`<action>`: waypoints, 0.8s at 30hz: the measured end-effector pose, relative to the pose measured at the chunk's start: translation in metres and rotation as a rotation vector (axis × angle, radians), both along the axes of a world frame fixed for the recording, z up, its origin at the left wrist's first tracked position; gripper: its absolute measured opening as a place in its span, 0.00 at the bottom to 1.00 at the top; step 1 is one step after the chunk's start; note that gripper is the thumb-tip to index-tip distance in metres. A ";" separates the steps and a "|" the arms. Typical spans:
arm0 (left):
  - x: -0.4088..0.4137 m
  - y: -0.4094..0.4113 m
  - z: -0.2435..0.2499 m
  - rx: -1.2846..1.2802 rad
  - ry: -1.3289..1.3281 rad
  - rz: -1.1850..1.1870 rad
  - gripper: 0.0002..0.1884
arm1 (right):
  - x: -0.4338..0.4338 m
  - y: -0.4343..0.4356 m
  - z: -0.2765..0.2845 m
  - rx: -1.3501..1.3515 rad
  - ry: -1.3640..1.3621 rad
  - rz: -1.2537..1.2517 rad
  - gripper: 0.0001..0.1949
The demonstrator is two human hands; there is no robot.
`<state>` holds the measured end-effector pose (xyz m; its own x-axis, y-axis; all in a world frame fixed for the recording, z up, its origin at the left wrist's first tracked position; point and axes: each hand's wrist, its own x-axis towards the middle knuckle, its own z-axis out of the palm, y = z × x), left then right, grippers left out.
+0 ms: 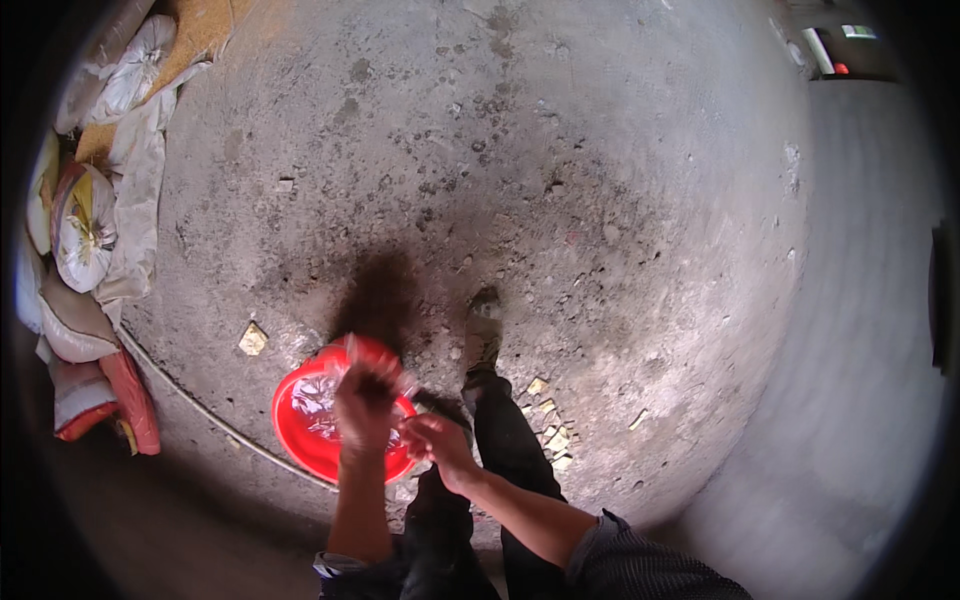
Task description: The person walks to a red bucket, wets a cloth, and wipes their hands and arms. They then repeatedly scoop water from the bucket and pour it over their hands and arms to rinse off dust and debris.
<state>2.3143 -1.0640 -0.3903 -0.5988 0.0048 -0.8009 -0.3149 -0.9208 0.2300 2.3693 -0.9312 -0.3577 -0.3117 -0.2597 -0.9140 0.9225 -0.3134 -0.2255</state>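
A red plastic basin (286, 424) holding water stands on the floor at the lower left of centre. Above its right part is my left hand (365, 405), blurred, with its fingers over a red item (367, 351) that looks like a smaller container or lid; whether the hand grips it cannot be told. Close to the basin's right rim is my right hand (439, 442), its fingers bent together near the left hand. Something thin and pale shows between the hands, too blurred to name.
Filled woven sacks (86, 225) and a pale sheet with grain (199, 30) lie along the left. A hose or cable (202, 411) curves to the basin. Several yellowish chips (557, 440) lie right of my legs, and one piece (253, 340) left of the basin. A wall (847, 300) stands at right.
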 end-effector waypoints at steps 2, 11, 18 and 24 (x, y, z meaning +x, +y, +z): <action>-0.057 0.033 0.073 0.124 0.201 -0.102 0.19 | -0.001 0.000 -0.003 -0.011 -0.016 -0.032 0.13; 0.070 -0.057 -0.061 -0.871 -0.445 -0.158 0.10 | 0.000 -0.002 -0.003 -0.034 -0.048 0.080 0.12; 0.155 -0.069 -0.127 -0.779 -0.801 -0.061 0.09 | -0.003 -0.007 0.005 -0.075 -0.078 0.105 0.12; 0.000 -0.053 -0.007 0.067 0.188 0.355 0.13 | -0.011 0.009 -0.003 -0.026 -0.019 0.108 0.12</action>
